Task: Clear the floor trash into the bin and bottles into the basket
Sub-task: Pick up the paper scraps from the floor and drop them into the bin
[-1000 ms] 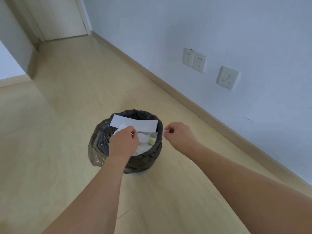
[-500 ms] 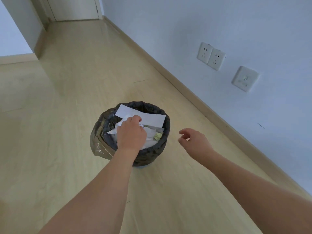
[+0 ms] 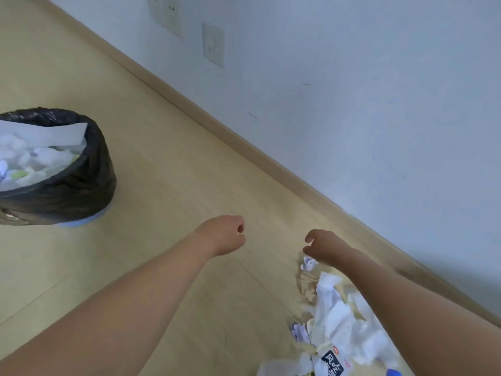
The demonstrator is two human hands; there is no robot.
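Observation:
The bin (image 3: 81, 191), lined with a black bag, stands at the left edge, full of white paper scraps and a long white strip. A heap of crumpled white paper and wrappers (image 3: 339, 316) lies on the floor at the lower right, with a small paper ball (image 3: 307, 263) at its top. My left hand (image 3: 225, 234) hovers over bare floor in the middle, fingers curled into a fist, holding nothing. Just above the paper ball my right hand (image 3: 325, 245) hangs with loosely curled fingers, empty. No bottle or basket is plainly in view.
A wooden skirting board (image 3: 244, 139) runs diagonally along the pale wall, which carries wall sockets (image 3: 214, 44). A dark printed wrapper (image 3: 332, 362) and a blue object (image 3: 394, 372) sit at the bottom edge of the heap. Bare wood floor lies between bin and heap.
My left hand has left the bin and both hands have swung right. The view turned right, so the bin now sits at the left and the trash heap appears.

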